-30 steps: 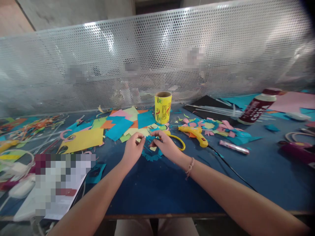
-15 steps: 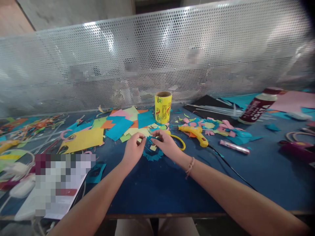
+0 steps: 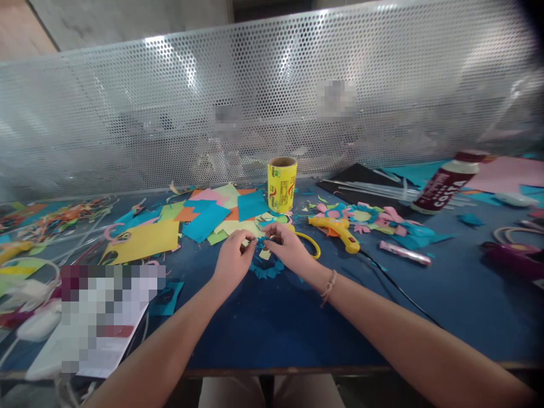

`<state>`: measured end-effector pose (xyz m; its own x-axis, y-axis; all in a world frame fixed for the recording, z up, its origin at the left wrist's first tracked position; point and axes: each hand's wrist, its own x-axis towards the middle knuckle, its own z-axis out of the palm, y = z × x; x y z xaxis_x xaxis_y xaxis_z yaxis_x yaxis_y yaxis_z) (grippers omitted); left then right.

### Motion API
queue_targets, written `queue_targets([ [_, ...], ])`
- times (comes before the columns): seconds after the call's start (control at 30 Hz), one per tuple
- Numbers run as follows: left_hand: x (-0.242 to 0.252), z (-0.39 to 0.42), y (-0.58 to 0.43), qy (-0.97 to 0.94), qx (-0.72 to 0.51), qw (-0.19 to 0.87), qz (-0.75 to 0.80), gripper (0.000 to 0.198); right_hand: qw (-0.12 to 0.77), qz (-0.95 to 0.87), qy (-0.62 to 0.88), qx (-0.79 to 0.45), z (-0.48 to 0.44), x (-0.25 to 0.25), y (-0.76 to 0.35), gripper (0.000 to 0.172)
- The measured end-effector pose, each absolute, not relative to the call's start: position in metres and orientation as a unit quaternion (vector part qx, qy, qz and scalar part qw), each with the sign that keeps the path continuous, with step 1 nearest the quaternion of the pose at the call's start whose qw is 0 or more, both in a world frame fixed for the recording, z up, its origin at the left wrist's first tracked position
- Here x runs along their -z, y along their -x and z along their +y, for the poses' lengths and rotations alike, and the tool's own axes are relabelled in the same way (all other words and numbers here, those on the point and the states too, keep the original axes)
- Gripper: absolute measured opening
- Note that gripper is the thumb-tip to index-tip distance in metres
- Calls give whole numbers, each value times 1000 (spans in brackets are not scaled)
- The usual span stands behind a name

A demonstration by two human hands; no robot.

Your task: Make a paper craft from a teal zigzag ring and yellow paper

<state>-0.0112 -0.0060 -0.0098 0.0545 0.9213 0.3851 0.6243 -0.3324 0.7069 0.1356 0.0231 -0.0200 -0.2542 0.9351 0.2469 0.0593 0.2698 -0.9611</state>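
My left hand (image 3: pixel 235 256) and my right hand (image 3: pixel 284 245) meet near the middle of the blue table (image 3: pixel 272 323), both with fingers pinched. Between their fingertips is a small piece of blue paper (image 3: pixel 260 242). Just below lies a fringed blue paper ring (image 3: pixel 267 270), partly covered by the fingers. A pale yellow paper scrap (image 3: pixel 265 255) shows inside the ring. Yellow-handled scissors (image 3: pixel 312 242) lie partly under my right hand, with the blades hidden.
A yellow tape roll (image 3: pixel 281 186) stands behind my hands. To the right lie a yellow glue gun (image 3: pixel 340 231) with a black cord, a glitter tube (image 3: pixel 405 253) and a tilted Costa bottle (image 3: pixel 446 184). Coloured paper (image 3: pixel 206 221) and a yellow sheet (image 3: pixel 147 241) lie left.
My left hand has shifted slightly right and turned a little, its fingertips closer to my right hand. The blue piece between them has changed angle and shows less.
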Motion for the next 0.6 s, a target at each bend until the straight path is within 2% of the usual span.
queue_targets([
  [0.27, 6, -3, 11, -588, -452, 358, 568, 24, 501, -576, 418, -492, 23, 14, -138, 18],
  [0.6, 19, 5, 16, -539, -468, 483, 507, 34, 548, -474, 400, -561, 29, 16, -139, 24],
])
